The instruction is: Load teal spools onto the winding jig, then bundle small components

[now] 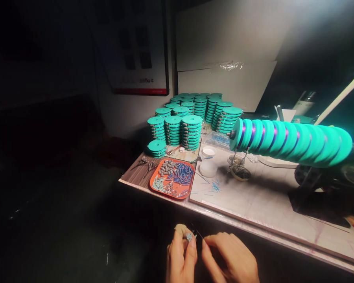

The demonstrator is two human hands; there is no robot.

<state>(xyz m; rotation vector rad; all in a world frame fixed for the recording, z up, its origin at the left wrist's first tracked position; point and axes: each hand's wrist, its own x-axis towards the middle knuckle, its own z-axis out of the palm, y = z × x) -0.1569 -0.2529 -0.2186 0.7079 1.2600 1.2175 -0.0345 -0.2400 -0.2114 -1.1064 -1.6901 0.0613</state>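
Darkness surrounds a lit table point(253, 200), where stacks of green spools point(191, 131) stand behind an orange tray point(165, 192) of small parts. More spools line a rod point(231, 135) at right. Just off the table's near edge, the left hand point(181, 255) pinches a small grey bundle point(189, 237) – beside it, the right hand point(228, 253) grips a thin dark strand point(198, 232) between its fingertips.

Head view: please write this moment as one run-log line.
left hand: pinching small grey pieces; right hand: holding thin dark item; orange tray: loose parts inside
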